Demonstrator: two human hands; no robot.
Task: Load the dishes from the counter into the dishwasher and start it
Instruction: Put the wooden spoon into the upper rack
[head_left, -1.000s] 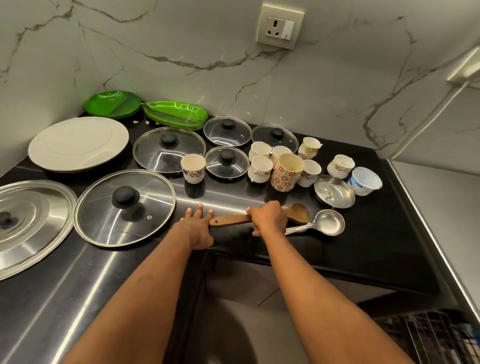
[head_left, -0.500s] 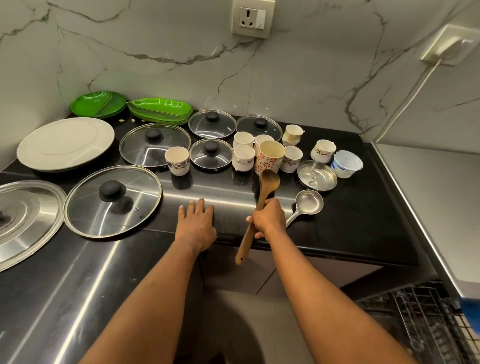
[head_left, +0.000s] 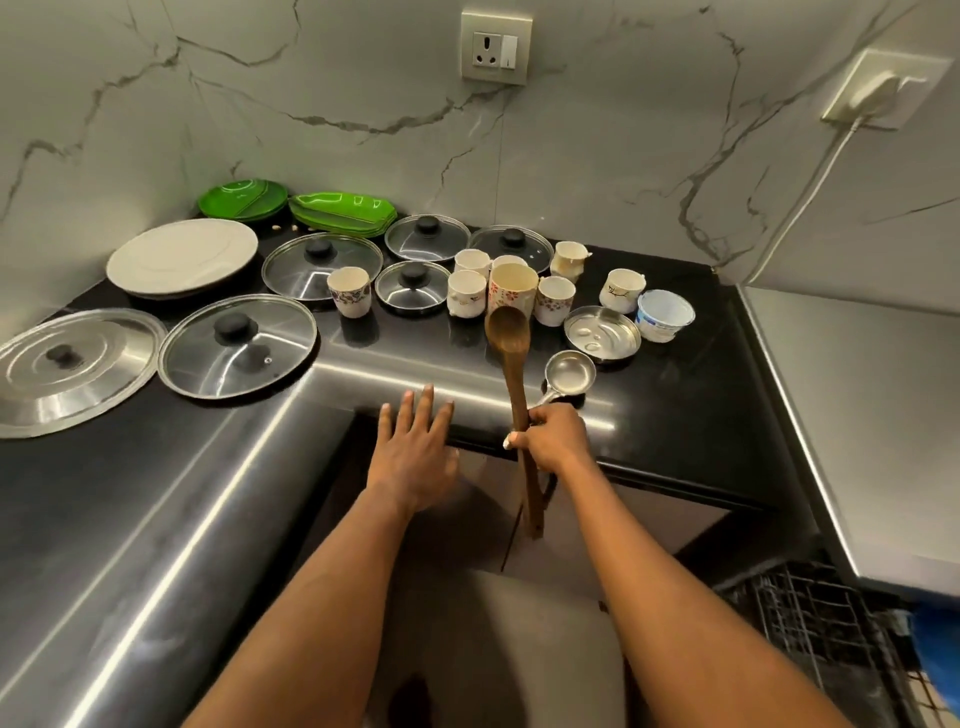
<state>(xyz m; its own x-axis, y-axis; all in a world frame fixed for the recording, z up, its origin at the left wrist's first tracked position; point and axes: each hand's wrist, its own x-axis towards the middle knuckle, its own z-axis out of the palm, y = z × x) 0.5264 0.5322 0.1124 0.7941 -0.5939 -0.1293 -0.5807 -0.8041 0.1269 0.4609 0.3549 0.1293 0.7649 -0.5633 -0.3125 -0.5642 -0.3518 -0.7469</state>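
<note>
The right hand (head_left: 550, 436) was closed around the handle of a brown wooden spoon (head_left: 510, 358), holding it nearly upright just past the front edge of the glossy black stone counter (head_left: 675, 415). The spoon's oval bowl stood in front of a tall floral ceramic mug (head_left: 514, 288), and its handle end hung below the counter edge. The thin handle of a small round steel ladle (head_left: 570, 371) ran into the same grip; whether its bowl touched the counter could not be told. The left hand (head_left: 413, 457) was flat with straight, spread fingers, its fingertips over the rounded counter edge.

A strip of bare, reflective surface ran between that edge and the row of small white cups (head_left: 467, 293), widening to the right of a white plastic tub (head_left: 665, 315). A shallow round steel dish (head_left: 602, 332) sat just beside the tub. To the left lay a glass lid with a black knob (head_left: 237, 345) and a large brushed steel lid (head_left: 67, 364), near each other along the counter's inner corner. The wire dishwasher rack (head_left: 810, 613) showed at lower right, below the counter.
</note>
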